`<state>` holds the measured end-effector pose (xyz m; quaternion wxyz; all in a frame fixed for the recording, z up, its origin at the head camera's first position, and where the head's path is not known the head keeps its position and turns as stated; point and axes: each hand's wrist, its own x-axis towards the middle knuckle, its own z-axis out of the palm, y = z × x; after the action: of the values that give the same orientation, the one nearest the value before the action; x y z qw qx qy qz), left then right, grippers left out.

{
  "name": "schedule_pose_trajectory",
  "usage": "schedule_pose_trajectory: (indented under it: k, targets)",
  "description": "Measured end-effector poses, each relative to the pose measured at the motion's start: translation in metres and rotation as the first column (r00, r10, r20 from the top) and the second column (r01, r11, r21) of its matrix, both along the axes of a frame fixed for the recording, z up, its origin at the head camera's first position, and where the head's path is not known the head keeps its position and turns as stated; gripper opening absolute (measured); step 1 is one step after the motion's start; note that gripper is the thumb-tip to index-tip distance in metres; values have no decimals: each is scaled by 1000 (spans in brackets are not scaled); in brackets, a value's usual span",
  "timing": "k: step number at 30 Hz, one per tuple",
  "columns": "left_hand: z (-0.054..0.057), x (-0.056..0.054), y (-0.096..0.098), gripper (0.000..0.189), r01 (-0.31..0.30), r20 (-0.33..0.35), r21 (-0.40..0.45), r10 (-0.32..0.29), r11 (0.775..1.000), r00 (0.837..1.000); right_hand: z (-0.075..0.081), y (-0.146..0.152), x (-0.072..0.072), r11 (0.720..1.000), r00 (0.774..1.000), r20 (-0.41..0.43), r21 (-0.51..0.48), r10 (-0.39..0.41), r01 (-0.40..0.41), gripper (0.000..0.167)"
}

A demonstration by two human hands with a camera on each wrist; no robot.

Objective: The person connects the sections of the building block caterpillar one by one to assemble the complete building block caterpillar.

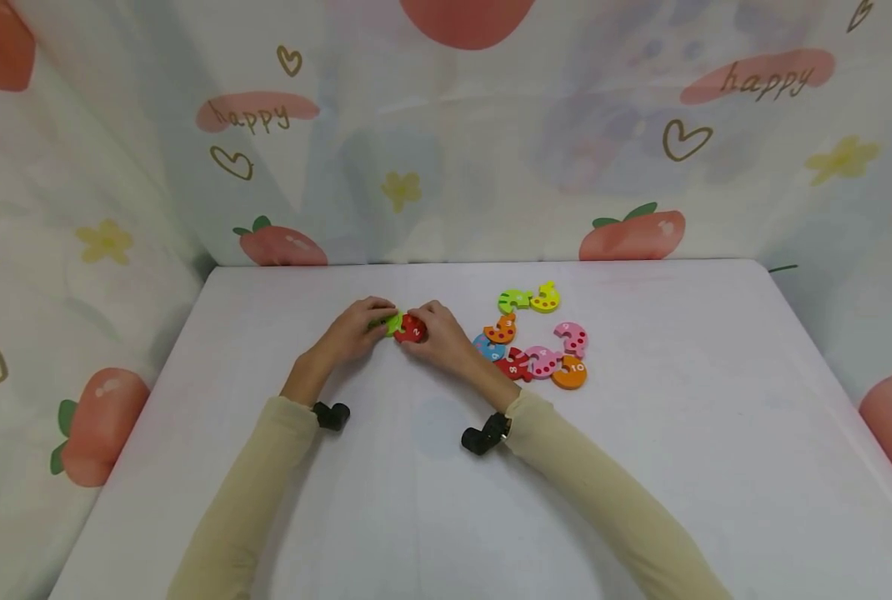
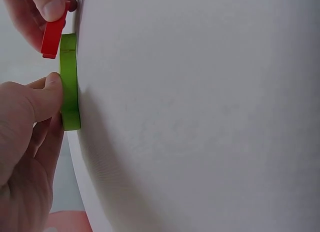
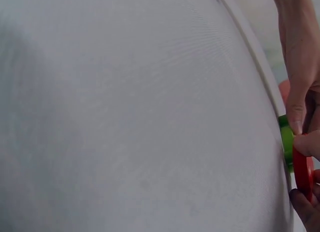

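My left hand (image 1: 350, 335) pinches a flat green puzzle piece (image 2: 69, 87) by its side, the piece lying on the white tabletop. In my right hand (image 1: 448, 340) is a red puzzle piece (image 1: 412, 329) marked with a white 2, gripped between thumb and fingers. The red piece is tilted and raised a little at the green one's edge, overlapping it in the head view. From the right wrist, the red piece (image 3: 302, 173) stands in front of the green piece (image 3: 286, 142). My left fingers hide part of the green piece in the head view.
Right of my hands lies a curved chain of numbered pieces, among them a blue one (image 1: 488, 347), a red one (image 1: 514, 365), a pink one (image 1: 543, 362) and an orange one (image 1: 569, 373). Farther back are a lime piece (image 1: 514, 300) and a yellow piece (image 1: 546, 298). Patterned cloth (image 1: 461, 150) hangs behind the table.
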<state>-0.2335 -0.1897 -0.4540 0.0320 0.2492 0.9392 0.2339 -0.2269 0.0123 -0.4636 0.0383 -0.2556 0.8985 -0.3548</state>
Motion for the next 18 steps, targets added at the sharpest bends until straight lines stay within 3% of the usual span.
schedule_pose_trajectory:
  k: [18]
  targets:
    - [0, 4, 0, 35, -5, 3, -2, 5, 1000, 1000, 0, -4, 4, 999, 999, 2, 33, -40, 40, 52]
